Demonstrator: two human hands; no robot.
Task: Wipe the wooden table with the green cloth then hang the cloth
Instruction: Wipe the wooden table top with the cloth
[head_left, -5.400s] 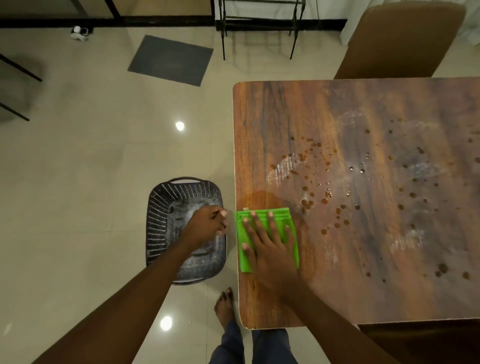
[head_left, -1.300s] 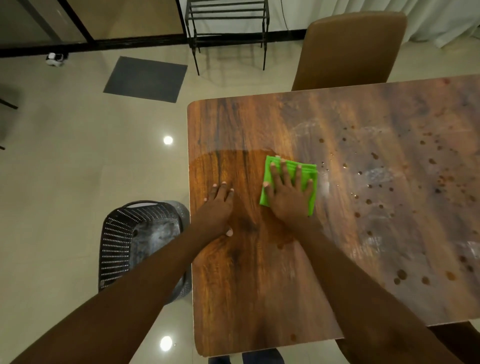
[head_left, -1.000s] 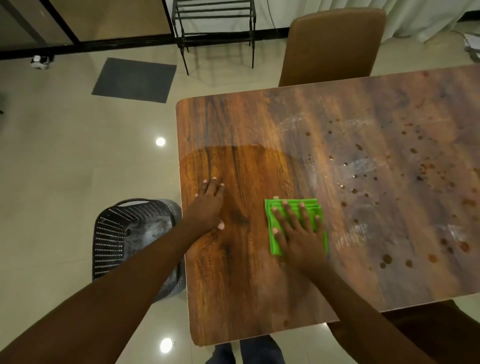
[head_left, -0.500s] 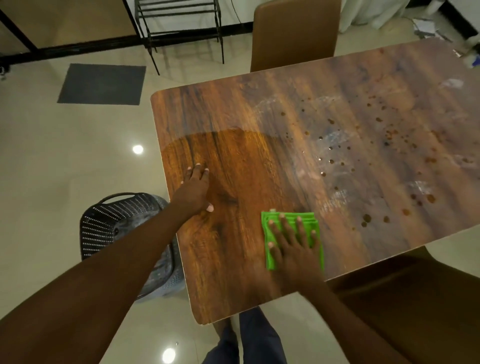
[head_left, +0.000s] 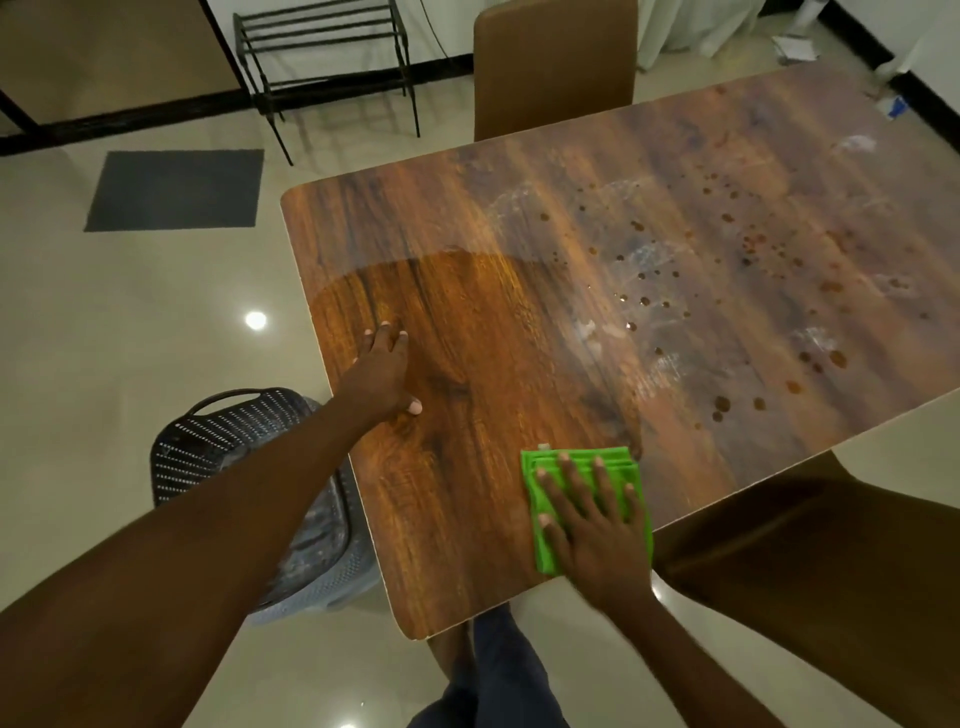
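Basket: a black perforated basket (head_left: 234, 457) stands on the floor just beside the left edge of the desk (head_left: 519, 171).
Rack: a black metal rack (head_left: 322, 57) stands far behind. We think the cloth could hang there, but we cannot be sure.
Left hand: our left hand (head_left: 382, 374) lies flat on the desk near its left edge, fingers straight, holding nothing. It seems to support our weight.
Wiped part: the darker, shiny area (head_left: 493, 322) around and beyond this hand looks wet, so we judge that this part is already done.
Green cloth: the folded green cloth (head_left: 544, 553) lies on the desk, very near its front edge.
Right hand: our right hand (head_left: 592, 525) presses on the cloth with spread, straight fingers. It does not grip it.
Stains: many brown drops (head_left: 727, 249) and white smears (head_left: 649, 364) cover the right half, so much wiping is left.
Risk one: the cloth is only pressed, not held, so a pull toward us could slide it over the front edge.
Risk two: the left hand rests on a wet surface. It may slip, and it may leave marks there.
Risk three: a cloth already dirty may only smear the drops wider.
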